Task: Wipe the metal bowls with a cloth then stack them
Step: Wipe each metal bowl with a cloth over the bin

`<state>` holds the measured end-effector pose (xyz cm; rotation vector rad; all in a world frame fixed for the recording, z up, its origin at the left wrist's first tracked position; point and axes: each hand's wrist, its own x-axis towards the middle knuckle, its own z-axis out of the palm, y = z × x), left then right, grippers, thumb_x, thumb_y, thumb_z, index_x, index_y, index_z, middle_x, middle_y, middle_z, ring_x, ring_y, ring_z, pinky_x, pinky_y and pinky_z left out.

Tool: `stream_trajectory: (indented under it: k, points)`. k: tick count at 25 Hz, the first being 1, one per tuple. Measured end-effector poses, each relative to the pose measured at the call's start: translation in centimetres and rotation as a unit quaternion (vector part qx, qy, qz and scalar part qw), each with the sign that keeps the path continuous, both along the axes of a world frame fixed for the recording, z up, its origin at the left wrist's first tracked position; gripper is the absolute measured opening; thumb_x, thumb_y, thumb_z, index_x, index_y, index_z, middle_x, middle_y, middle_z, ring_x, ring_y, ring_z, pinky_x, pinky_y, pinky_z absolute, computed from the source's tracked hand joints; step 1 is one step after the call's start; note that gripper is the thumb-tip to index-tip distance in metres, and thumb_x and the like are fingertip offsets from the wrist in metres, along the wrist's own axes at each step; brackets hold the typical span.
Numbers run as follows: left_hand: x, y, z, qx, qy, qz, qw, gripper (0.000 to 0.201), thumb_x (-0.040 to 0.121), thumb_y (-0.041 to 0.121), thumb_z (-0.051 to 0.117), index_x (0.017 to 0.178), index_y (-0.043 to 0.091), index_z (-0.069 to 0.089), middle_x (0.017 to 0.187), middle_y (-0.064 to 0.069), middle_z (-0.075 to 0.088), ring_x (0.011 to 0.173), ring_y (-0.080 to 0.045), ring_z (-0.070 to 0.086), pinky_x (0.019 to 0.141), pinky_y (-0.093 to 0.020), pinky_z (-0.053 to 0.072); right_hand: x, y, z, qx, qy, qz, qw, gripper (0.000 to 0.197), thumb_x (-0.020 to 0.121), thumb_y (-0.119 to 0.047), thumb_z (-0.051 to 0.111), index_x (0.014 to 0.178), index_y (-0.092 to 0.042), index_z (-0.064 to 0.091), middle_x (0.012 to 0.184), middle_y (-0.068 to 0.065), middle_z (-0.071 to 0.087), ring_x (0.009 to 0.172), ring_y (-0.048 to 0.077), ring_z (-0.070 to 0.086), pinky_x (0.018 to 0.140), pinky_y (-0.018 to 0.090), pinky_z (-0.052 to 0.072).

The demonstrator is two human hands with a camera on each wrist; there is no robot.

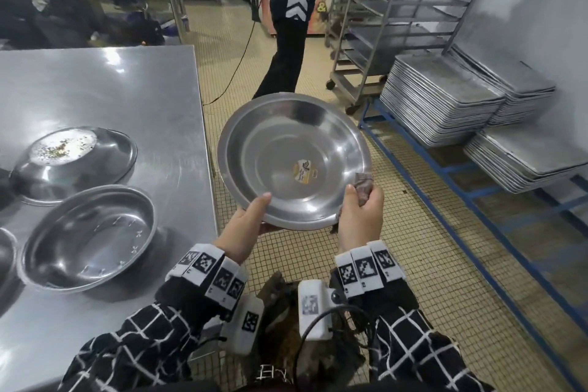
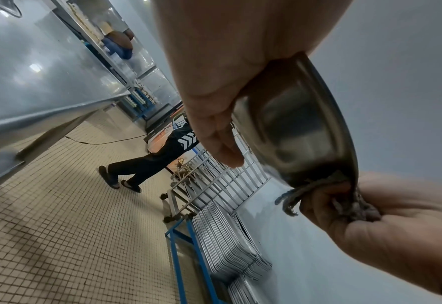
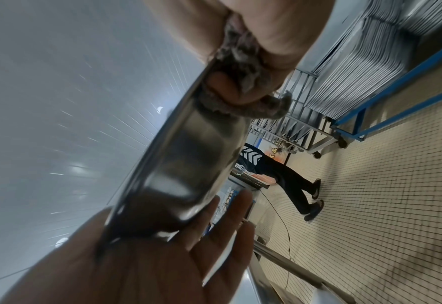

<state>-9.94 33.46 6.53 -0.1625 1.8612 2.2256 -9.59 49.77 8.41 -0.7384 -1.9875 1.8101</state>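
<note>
- On the steel table point(image 1: 95, 89) at my left, two metal bowls wait: one upside down point(image 1: 73, 162), one upright point(image 1: 89, 235).
- My left hand point(image 1: 245, 226) cradles the held bowl point(image 1: 292, 162) over the floor, thumb on the rim, fingers straight underneath.
- My right hand point(image 1: 361, 216) pinches the cloth point(image 1: 362, 184) around the rim; I should sweep it round the whole rim while the left hand turns the bowl.
</note>
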Motion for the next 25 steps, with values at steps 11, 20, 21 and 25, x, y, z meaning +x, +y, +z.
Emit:
stream_trajectory:
  k: [11, 20, 21, 25]
  points:
    - [4.3, -12.7, -0.1, 0.106, 0.033, 0.156, 0.982, 0.057, 0.087, 0.051, 0.055, 0.136, 0.024, 0.048, 0.130, -0.012, 0.059, 0.120, -0.032, 0.056, 0.101, -0.055, 0.040, 1.9, -4.6, -0.3, 0.043, -0.001, 0.201, 0.979, 0.005, 0.093, -0.027, 0.055, 0.097, -0.025, 0.058, 0.096, 0.001, 0.065, 0.090, 0.023, 0.064, 0.083, 0.044, 0.055]
    - [13.6, -22.8, 0.5, -0.183, 0.052, 0.483, 0.855, 0.044, 0.102, 0.032, 0.035, 0.127, -0.002, 0.049, 0.082, 0.014, 0.048, 0.067, 0.018, 0.050, 0.068, -0.001, 0.039, 3.0, -17.6, -0.2, -0.001, -0.018, 0.401, 0.916, 0.023, 0.099, -0.032, 0.043, 0.112, -0.022, 0.060, 0.091, -0.006, 0.062, 0.087, 0.015, 0.060, 0.079, 0.035, 0.052]
    - [14.7, -24.0, 0.6, -0.207, 0.054, 0.502, 0.838, 0.035, 0.103, 0.027, 0.034, 0.123, 0.004, 0.051, 0.078, 0.015, 0.045, 0.058, 0.019, 0.047, 0.060, -0.001, 0.037, 3.4, -19.5, -0.2, 0.017, -0.014, 0.419, 0.908, 0.026, 0.099, -0.031, 0.042, 0.115, -0.018, 0.059, 0.092, -0.004, 0.061, 0.086, 0.015, 0.059, 0.074, 0.031, 0.050]
    - [17.8, -29.8, 1.0, -0.265, 0.047, 0.539, 0.798, 0.027, 0.103, 0.032, 0.033, 0.115, 0.018, 0.052, 0.080, 0.011, 0.050, 0.064, 0.008, 0.048, 0.071, -0.024, 0.041, 4.3, -26.9, 0.1, 0.059, 0.002, 0.464, 0.884, 0.029, 0.100, -0.027, 0.042, 0.121, -0.013, 0.057, 0.099, 0.002, 0.061, 0.088, 0.015, 0.057, 0.075, 0.027, 0.049]
